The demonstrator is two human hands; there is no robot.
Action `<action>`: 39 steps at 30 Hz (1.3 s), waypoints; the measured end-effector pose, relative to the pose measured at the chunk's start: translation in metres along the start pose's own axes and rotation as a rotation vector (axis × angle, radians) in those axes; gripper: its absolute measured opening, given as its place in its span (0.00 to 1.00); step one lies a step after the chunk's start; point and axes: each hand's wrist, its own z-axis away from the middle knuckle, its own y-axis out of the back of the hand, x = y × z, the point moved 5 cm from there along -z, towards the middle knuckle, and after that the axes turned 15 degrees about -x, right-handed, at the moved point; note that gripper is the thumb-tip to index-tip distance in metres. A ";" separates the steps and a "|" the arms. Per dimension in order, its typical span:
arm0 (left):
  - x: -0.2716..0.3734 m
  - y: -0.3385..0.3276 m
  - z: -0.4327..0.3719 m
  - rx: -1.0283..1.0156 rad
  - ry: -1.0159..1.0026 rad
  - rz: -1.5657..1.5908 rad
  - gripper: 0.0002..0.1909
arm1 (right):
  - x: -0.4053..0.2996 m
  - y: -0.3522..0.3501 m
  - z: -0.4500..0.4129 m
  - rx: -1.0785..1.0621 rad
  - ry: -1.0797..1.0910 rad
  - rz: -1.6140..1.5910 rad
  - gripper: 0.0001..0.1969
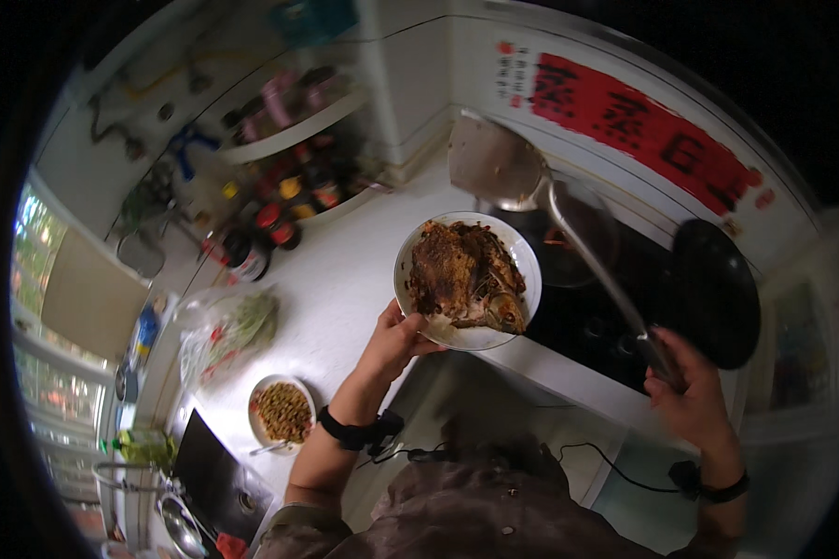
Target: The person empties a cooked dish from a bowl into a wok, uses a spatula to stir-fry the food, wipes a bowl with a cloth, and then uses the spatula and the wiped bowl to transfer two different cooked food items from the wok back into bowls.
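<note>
My left hand grips the near rim of a white plate raised in front of me, with the thumb on top. On the plate lies a browned cooked fish, its head towards the near right, with dark bits of seasoning around it. My right hand is closed around the handle of a metal wok spatula. The spatula's broad blade is up beyond the plate, apart from the fish, and has some residue on it.
A black cooktop bears a pan partly hidden by the spatula; a dark round lid stands at its right. On the white counter are a plate of chopped food, a plastic bag of greens and sauce bottles. The sink is lower left.
</note>
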 end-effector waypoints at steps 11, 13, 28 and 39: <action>-0.018 -0.292 -0.154 -0.452 0.154 -0.035 0.20 | 0.119 0.206 0.133 0.329 -0.077 -0.026 0.19; -0.035 -0.330 -0.182 -0.482 0.233 -0.054 0.20 | 0.147 0.222 0.145 0.207 -0.156 -0.225 0.17; -0.114 -0.389 -0.320 -0.447 0.516 -0.191 0.18 | 0.192 0.301 0.177 0.341 -0.136 0.517 0.16; -0.115 -0.396 -0.344 -0.543 0.473 -0.309 0.20 | 0.167 0.332 0.130 0.255 -0.112 0.824 0.08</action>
